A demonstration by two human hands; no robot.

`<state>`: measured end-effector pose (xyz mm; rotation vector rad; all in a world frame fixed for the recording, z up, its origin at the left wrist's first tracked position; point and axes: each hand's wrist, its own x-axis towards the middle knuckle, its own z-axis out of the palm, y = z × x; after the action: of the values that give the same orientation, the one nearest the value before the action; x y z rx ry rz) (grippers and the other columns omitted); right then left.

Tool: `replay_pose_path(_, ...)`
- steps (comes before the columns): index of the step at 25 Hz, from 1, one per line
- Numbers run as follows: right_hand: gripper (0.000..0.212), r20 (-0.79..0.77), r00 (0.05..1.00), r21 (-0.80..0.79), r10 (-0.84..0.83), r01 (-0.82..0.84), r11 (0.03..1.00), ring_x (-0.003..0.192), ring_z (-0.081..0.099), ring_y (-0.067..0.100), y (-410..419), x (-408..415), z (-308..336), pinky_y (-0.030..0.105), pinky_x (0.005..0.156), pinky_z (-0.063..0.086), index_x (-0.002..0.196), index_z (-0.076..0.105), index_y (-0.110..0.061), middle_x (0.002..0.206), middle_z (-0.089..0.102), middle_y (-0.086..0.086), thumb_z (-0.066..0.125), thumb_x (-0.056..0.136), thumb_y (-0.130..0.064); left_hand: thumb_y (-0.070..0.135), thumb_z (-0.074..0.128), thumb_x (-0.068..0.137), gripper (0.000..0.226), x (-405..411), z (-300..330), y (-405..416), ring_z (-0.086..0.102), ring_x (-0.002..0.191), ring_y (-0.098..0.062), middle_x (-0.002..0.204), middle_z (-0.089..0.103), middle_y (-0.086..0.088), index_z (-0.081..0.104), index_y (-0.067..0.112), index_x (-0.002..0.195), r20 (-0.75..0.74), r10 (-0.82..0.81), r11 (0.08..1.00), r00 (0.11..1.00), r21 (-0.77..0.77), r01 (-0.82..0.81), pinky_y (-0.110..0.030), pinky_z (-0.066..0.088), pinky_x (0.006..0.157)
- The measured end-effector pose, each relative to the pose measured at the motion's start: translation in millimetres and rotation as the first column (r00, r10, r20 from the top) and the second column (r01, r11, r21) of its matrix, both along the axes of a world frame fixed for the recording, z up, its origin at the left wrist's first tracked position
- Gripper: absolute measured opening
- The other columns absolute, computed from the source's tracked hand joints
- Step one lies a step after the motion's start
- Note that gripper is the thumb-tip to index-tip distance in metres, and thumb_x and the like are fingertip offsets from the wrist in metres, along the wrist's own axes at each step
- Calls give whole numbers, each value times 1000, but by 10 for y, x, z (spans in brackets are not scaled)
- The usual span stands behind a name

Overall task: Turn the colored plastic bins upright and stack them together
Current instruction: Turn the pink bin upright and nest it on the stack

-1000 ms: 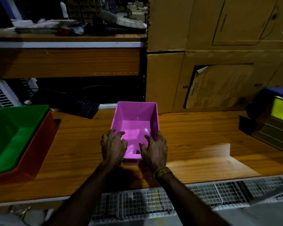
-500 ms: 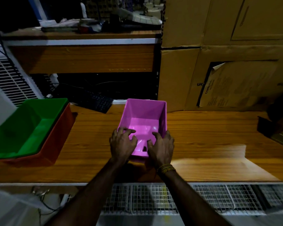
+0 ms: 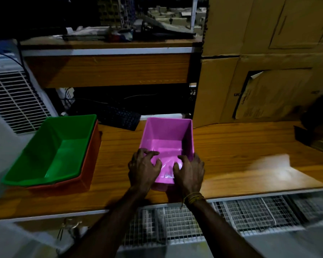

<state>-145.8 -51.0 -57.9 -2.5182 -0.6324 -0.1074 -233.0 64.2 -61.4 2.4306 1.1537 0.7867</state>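
Standing upright with its open side up, the pink bin rests on the wooden surface close to the near edge. Its near wall is lower than the far wall as seen from the head camera, and a glare patch lies across its floor.

The left hand grips the near left corner of the pink bin, with the fingers curled over the rim into the interior. The right hand grips the near right corner of the pink bin, thumb inside and the remaining fingers along the outer right wall. Both hands are closed on the bin. A yellow thread band circles the right wrist.

To the left of the pink bin, apart from it, the green bin sits upright, nested inside the orange bin; only the orange bin's right wall and near edge show.

Behind the pink bin, a dark keyboard lies at the rear of the surface. To the right rear of the pink bin, cardboard boxes stand stacked. Below the near edge in front of the pink bin, a white wire grid extends to the right. Far left of the pink bin, a white louvred grille is visible.
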Motion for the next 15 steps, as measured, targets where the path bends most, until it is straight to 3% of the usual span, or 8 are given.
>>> replay_pose_path(5, 36, 3, 999, 7, -43, 43, 999, 122, 44, 40, 237, -506, -40, 45, 100, 37, 117, 66, -27, 141, 44, 21, 61, 82, -35, 46, 56, 78, 28, -469, -24, 277, 54, 108, -21, 113, 57, 7, 67, 42, 103, 20, -41, 999, 999, -23, 42, -38, 48, 87)
replay_pose_path(11, 45, 1, 997, 48, -73, 72, 996, 125, 44, 37, 478, -891, 93, 42, 102, 36, 119, 68, -22, 138, 49, 21, 57, 81, -43, 36, 64, 79, 24, -841, 122, 528, 57, 105, -25, 108, 60, 2, 71, 35, 102, 103, -52, 998, 993, -25, 55, -40, 43, 91)
replay_pose_path(15, 44, 55, 996, 171, -68, 58, 984, 118, 49, 38, 697, -1007, 410, 42, 98, 41, 113, 71, -21, 133, 54, 20, 57, 79, -45, 37, 64, 78, 23, -975, 398, 710, 58, 103, -26, 102, 61, 2, 73, 34, 99, 194, -4, 1000, 981, -7, 5, -40, 42, 88)
